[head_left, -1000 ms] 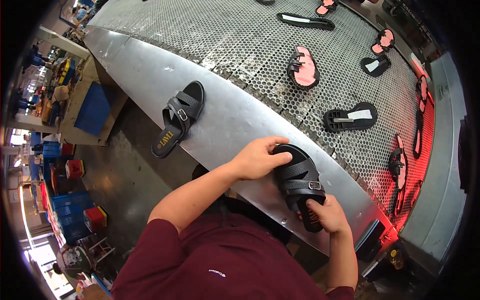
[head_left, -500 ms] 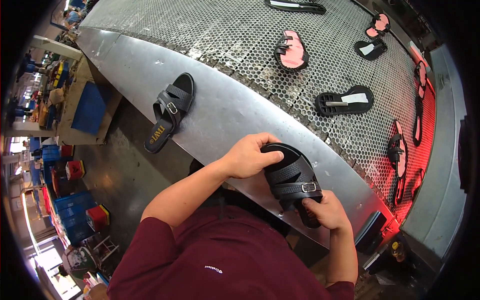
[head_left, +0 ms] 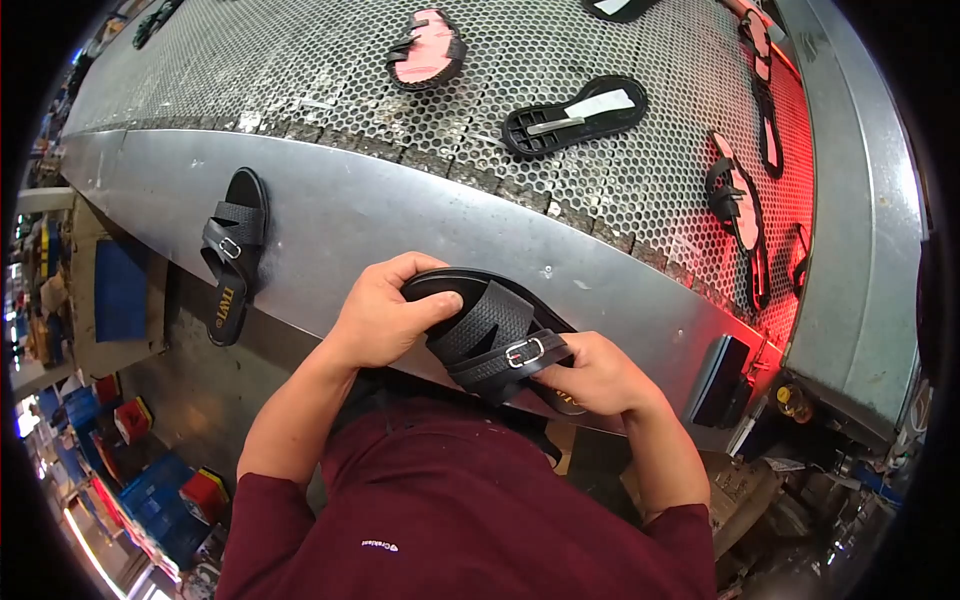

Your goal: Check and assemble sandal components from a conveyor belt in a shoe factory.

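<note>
A black strap sandal (head_left: 485,325) with a small silver buckle is held between my two hands in front of my body, over the near edge of the metal ledge. My left hand (head_left: 390,310) grips its toe end, thumb on top of the footbed and fingers beneath. At the heel end my right hand (head_left: 600,375) is closed round the sole, its thumb pressing inside behind the buckled strap. The fingers under the sole are hidden. A matching sandal (head_left: 236,250) lies to the left on the ledge, its heel sticking out past the edge.
Beyond the smooth metal ledge (head_left: 330,225) runs a perforated conveyor belt (head_left: 350,110). It carries pink-lined sandals (head_left: 428,52) and black soles (head_left: 578,115). Red light glows at the right beside a grey machine housing (head_left: 860,250). Coloured bins (head_left: 155,490) stand on the floor at lower left.
The view has shifted right, so the belt and ledge sit further left. The held sandal has turned from steep to more sideways, and both hands keep their grip at its ends.
</note>
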`<state>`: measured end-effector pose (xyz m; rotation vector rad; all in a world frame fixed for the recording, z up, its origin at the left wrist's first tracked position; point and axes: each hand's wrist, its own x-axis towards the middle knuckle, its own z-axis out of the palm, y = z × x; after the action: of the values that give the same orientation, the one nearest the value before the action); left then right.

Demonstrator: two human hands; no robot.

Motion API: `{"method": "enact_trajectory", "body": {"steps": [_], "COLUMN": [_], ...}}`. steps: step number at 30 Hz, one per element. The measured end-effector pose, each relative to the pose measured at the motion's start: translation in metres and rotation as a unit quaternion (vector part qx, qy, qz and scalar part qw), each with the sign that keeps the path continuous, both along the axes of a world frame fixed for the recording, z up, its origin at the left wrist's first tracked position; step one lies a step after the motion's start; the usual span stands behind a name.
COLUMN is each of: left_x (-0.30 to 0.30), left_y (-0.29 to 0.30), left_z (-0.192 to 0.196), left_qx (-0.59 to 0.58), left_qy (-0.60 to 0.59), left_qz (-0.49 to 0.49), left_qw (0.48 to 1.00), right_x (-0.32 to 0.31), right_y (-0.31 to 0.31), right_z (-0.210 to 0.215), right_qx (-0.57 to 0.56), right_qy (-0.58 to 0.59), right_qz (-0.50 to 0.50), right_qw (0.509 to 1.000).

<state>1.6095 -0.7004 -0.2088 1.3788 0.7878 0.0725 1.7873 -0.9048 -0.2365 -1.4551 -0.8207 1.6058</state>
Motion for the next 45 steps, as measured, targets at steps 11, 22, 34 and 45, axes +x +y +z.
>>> {"method": "enact_trajectory", "body": {"steps": [11, 22, 34, 45], "left_x": [0.035, 0.045, 0.064, 0.119], "left_y": [0.004, 0.005, -0.051, -0.099], "left_z": [0.022, -0.006, 0.023, -0.014], "left_qx": [0.115, 0.095, 0.572, 0.541], "left_qy": [0.097, 0.106, -0.066, -0.034], "left_qz": [-0.197, -0.155, -0.282, -0.468], "left_qw": [0.969, 0.978, 0.768, 0.698], "right_x": [0.008, 0.043, 0.039, 0.038], "right_y": [-0.008, -0.036, -0.071, -0.101], "right_z": [0.003, -0.011, -0.041, -0.055], "right_qx": [-0.024, -0.058, -0.016, 0.129], "right_qy": [-0.026, -0.056, -0.029, -0.385], "right_qz": [0.043, -0.033, -0.225, -0.235], "right_qw": [0.998, 0.996, 0.974, 0.883]}}
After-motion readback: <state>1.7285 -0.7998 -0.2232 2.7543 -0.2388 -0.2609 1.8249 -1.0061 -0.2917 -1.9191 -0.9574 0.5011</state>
